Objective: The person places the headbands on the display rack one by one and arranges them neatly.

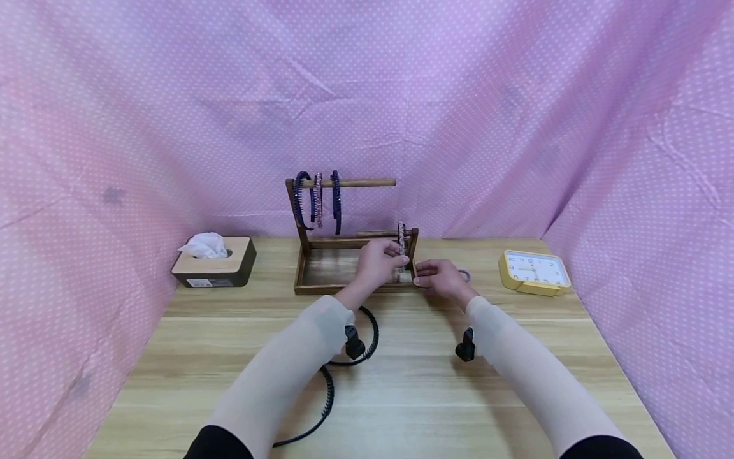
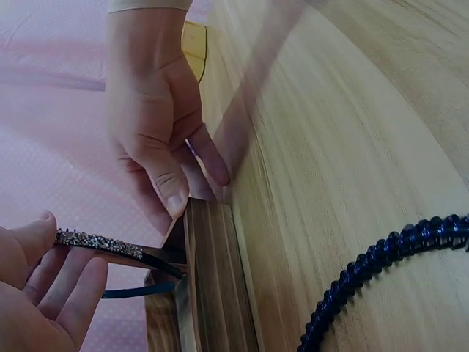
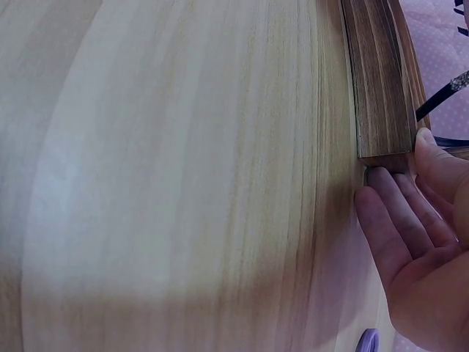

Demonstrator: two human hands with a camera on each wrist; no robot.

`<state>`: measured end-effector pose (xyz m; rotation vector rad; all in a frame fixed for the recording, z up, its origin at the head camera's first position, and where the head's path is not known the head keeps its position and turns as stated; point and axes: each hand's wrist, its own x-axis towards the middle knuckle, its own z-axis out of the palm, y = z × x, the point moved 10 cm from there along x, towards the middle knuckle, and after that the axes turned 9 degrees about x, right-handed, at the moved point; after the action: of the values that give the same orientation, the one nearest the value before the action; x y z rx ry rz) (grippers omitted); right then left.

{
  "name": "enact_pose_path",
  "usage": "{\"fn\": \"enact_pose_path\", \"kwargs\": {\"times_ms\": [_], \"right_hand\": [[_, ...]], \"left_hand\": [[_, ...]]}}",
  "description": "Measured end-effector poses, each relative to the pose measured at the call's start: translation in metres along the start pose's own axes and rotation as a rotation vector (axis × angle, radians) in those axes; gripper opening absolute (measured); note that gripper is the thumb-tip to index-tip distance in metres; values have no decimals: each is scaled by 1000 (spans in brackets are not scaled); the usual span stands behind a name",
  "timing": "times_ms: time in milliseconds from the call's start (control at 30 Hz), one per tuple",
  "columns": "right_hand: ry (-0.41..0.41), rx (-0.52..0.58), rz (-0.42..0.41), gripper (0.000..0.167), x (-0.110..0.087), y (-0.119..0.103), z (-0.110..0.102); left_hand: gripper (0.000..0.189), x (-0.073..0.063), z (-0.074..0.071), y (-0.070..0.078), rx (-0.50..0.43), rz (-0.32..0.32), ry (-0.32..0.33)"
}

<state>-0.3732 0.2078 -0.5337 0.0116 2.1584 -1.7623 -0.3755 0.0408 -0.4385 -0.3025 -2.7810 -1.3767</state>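
Note:
A dark wooden rack point(image 1: 352, 289) with a tray base and two bars stands at the back of the table. My left hand point(image 1: 375, 262) pinches a glittery headband point(image 2: 102, 243) between thumb and fingers, at the lower bar point(image 1: 375, 234) on the right. The dark ends of the headband reach down into the tray. At the tray's right front corner, my right hand point(image 1: 438, 278) grips the rack, its thumb on the top edge and its fingers against the outer side point(image 3: 388, 160). On the upper bar point(image 1: 367, 182) hang dark headbands point(image 1: 336, 201) and a pink, sparkly headband point(image 1: 318, 199).
Dark ridged headbands point(image 1: 374, 335) lie on the table below the rack, by my left forearm. To the left stands a tissue box point(image 1: 241, 261), to the right a yellow clock point(image 1: 533, 271). A purple ring-shaped item point(image 1: 466, 275) lies just beyond my right hand. Pink dotted cloth point(image 1: 459, 115) surrounds the table.

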Motion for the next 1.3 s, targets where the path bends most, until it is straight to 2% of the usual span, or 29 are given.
{"fn": "enact_pose_path", "kwargs": {"times_ms": [300, 700, 1300], "right_hand": [[-9, -7, 4, 48, -4, -4, 2], [8, -5, 4, 43, 0, -1, 0], [9, -21, -10, 43, 2, 2, 0]], "left_hand": [[18, 7, 5, -1, 35, 27, -10], [21, 11, 10, -1, 18, 18, -45], [28, 7, 9, 0, -37, 24, -64]]}}
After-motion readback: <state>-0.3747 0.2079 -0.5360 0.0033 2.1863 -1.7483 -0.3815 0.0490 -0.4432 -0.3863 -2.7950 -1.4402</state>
